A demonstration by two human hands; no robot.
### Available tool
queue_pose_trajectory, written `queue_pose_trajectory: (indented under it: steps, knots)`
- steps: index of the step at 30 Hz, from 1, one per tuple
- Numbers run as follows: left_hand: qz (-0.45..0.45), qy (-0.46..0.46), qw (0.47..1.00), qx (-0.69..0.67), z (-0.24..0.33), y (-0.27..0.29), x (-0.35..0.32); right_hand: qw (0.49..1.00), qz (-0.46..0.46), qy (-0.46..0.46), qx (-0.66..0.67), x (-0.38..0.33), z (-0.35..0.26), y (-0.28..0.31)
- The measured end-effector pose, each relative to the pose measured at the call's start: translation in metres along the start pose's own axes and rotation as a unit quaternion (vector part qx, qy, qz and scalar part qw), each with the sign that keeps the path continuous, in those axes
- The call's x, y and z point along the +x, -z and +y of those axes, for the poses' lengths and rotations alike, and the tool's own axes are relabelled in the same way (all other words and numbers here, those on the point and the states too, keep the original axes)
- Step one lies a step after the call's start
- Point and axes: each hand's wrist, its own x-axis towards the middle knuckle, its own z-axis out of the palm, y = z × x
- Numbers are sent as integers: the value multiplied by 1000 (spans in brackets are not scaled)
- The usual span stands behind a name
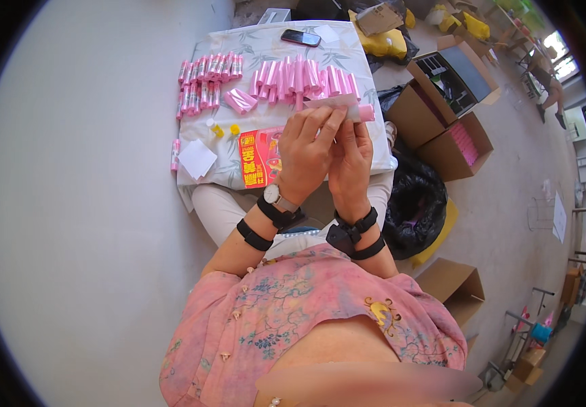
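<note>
Above the right part of the table, my left hand (306, 152) and my right hand (351, 163) meet around a shiny pink roll (367, 113). A whitish paper slip (334, 102) lies along the roll, under my left fingertips. Both hands are closed, and my fingers cover most of the roll. Beyond them lies a heap of plain pink rolls (276, 76). Pink rolls with printed labels (201, 91) are stacked at the far left. Nearer stand a small yellow-and-white bottle (215, 128) and a yellow cap (235, 129). A red printed sheet or flat box (254, 163) lies beside my left wrist.
White paper slips (198, 160) lie at the table's left edge, near one labelled roll (176, 154). A phone (301, 37) rests at the far edge. On the right floor are open cardboard boxes (435, 112) and a black plastic bag (416, 203). A white wall (89, 203) borders the left.
</note>
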Motion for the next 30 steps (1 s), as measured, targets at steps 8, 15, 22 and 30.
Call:
queue_pose_trajectory:
  steps: [8, 15, 22, 30]
  knots:
    - [-23, 18, 1000, -10, -18, -12, -3, 999, 31, -9, -3, 12, 11, 5]
    - [-41, 28, 999, -11, -28, -22, -5, 999, 43, -13, -14, 21, 12, 7]
    - [-43, 39, 998, -32, -31, -25, -1, 999, 37, -13, -19, 29, 20, 25]
    - [-69, 39, 996, -32, -27, -28, 3, 999, 8, -25, -46, 35, 14, 34]
